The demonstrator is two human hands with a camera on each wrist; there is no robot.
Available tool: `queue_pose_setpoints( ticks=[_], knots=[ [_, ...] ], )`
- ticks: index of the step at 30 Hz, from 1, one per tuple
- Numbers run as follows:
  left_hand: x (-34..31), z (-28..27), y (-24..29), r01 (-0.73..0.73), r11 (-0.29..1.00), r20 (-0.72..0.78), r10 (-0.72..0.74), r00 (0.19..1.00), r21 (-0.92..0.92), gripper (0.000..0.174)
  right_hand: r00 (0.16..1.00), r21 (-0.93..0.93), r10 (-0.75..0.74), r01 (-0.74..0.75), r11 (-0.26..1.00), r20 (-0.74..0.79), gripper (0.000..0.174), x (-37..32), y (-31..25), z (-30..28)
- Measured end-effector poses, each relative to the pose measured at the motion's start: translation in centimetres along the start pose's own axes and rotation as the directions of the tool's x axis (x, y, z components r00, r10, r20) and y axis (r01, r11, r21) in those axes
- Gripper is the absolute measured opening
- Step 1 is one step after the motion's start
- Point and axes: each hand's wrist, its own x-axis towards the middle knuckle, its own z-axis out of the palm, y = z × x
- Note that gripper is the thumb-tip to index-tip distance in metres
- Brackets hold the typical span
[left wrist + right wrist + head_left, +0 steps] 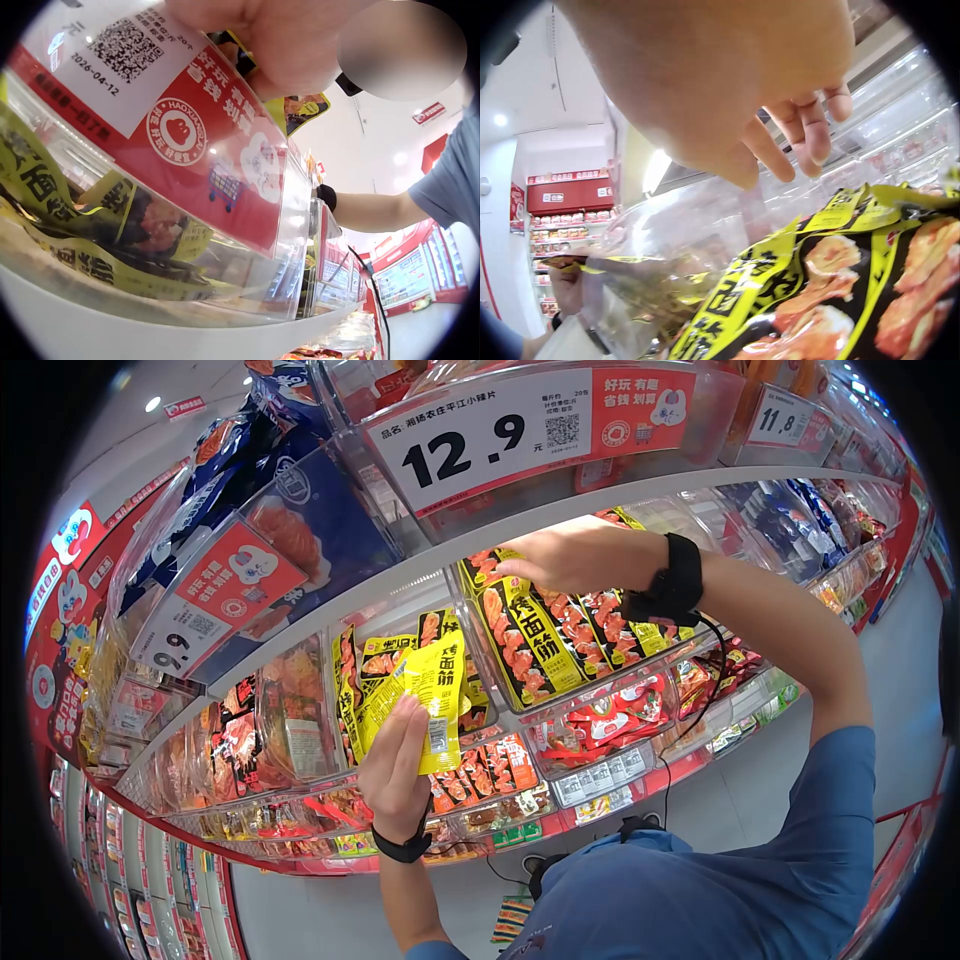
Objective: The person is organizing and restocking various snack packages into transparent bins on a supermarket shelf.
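My left hand [393,772] holds a yellow snack packet [436,695] upright over a clear bin, its fingers across the front and the thumb hidden. Other yellow-and-black packets [348,705] stand in that bin behind it. In the left wrist view, part of the left hand [292,45] is above a price card, with a packet corner [304,112] beside it. My right hand [575,555] hovers over a neighbouring bin of yellow-and-black packets [520,645]. Seen from the right wrist, its loosely bent fingers [815,139] hold nothing above the packets [795,300].
A shelf edge with a large price card [470,460] juts out above both hands. Blue packets [290,510] fill a clear bin at the upper left. Lower tiers carry red packets [610,720]. A black cable [718,680] hangs from the right wrist strap.
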Motion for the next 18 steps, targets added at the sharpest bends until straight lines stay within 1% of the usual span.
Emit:
queue_pose_setpoints(
  ticks=[1,3,5,8,11,12,15,18],
  knots=[
    [0.0,0.0,0.0,-0.002,1.000,0.005,0.002,1.000,0.005,0.036,0.991,0.049,0.121,-0.123,0.991,0.054,0.027,0.5,-1.8,-0.4],
    [-0.1,-0.1,-0.1,-0.010,1.000,0.020,0.010,1.000,0.010,0.036,0.998,0.019,-0.048,0.048,0.999,-0.030,0.026,0.5,-4.4,-0.3],
    [-0.1,-0.1,-0.1,-0.023,1.000,0.029,0.022,0.999,0.018,0.035,0.972,-0.187,-0.237,0.233,0.955,-0.001,0.027,0.2,-7.0,-0.2],
    [0.0,0.0,-0.1,-0.036,0.999,0.029,0.036,0.999,0.016,0.034,0.914,-0.192,-0.405,0.399,0.897,0.005,0.032,0.1,-9.6,0.0],
    [-0.1,0.1,-0.2,-0.060,0.998,0.002,0.060,0.998,0.018,0.033,0.918,-0.159,-0.396,0.395,0.905,0.023,0.034,0.0,-10.8,1.1],
    [-0.2,0.2,-0.3,-0.070,0.997,-0.009,0.070,0.997,0.017,0.033,0.914,-0.118,-0.406,0.405,0.907,0.016,0.036,0.3,-11.0,1.6],
    [-0.3,0.1,-0.3,-0.061,0.998,-0.015,0.062,0.998,0.028,0.033,0.870,-0.176,-0.492,0.483,0.858,-0.009,0.033,0.8,-11.2,2.4],
    [-0.5,0.0,0.1,0.062,0.998,-0.058,-0.062,0.996,-0.011,0.027,0.876,-0.170,-0.481,0.468,0.867,-0.040,0.029,0.7,-11.4,2.1]
  ],
)
